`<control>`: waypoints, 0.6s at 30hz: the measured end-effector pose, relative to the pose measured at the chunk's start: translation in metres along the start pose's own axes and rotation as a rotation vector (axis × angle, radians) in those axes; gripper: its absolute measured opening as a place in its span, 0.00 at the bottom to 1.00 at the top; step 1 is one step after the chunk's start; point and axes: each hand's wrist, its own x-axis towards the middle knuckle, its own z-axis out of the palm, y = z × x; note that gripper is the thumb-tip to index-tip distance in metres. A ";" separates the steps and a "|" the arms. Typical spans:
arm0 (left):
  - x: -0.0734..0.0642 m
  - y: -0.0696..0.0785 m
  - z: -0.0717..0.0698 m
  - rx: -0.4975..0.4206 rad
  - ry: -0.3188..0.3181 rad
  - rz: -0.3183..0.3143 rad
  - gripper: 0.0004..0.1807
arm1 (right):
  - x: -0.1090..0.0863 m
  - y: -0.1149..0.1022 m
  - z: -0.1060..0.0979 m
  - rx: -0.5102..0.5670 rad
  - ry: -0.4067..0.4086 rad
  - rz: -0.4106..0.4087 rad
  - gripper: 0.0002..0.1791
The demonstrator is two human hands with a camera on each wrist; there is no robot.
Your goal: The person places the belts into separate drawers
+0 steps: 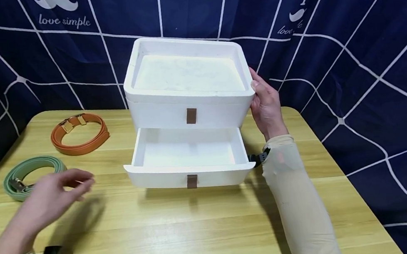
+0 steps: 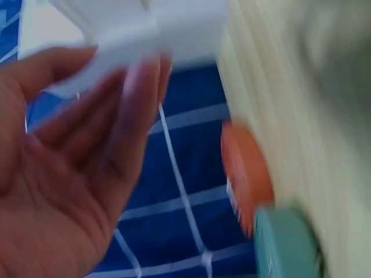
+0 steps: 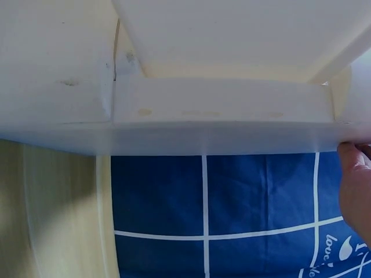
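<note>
A white two-drawer box (image 1: 194, 113) with a shallow recessed top stands toward the back of the wooden table. Its lower drawer (image 1: 187, 149) is pulled out and empty, with a brown tab on its front; the upper drawer is closed. My right hand (image 1: 267, 109) rests against the box's right side, thumb near the top rim. In the right wrist view its thumb (image 3: 352, 179) meets the box's edge. My left hand (image 1: 54, 194), loosely bent and holding nothing, hovers over the table in front of a rolled green belt (image 1: 34, 163).
A rolled orange belt (image 1: 81, 148) with a gold buckle lies behind the green one, left of the box. Dark blue cloth (image 1: 189, 3) with white lines hangs behind the table (image 1: 186, 238) and along both sides.
</note>
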 end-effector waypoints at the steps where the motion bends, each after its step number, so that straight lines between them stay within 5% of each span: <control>1: 0.000 -0.006 -0.004 0.063 0.074 -0.015 0.13 | 0.000 0.000 0.000 -0.001 0.003 0.000 0.27; 3: 0.000 -0.016 -0.012 0.179 0.182 -0.063 0.14 | 0.000 -0.001 0.000 -0.007 0.004 0.004 0.27; 6: -0.001 -0.027 -0.019 0.255 0.251 -0.132 0.17 | -0.001 -0.001 -0.001 -0.010 0.005 0.010 0.27; 12: -0.003 -0.041 -0.023 0.336 0.235 -0.241 0.22 | -0.001 -0.001 0.000 -0.011 0.003 0.013 0.28; 18: -0.004 -0.050 -0.024 0.369 0.232 -0.238 0.17 | 0.000 -0.001 0.001 -0.004 0.005 0.006 0.28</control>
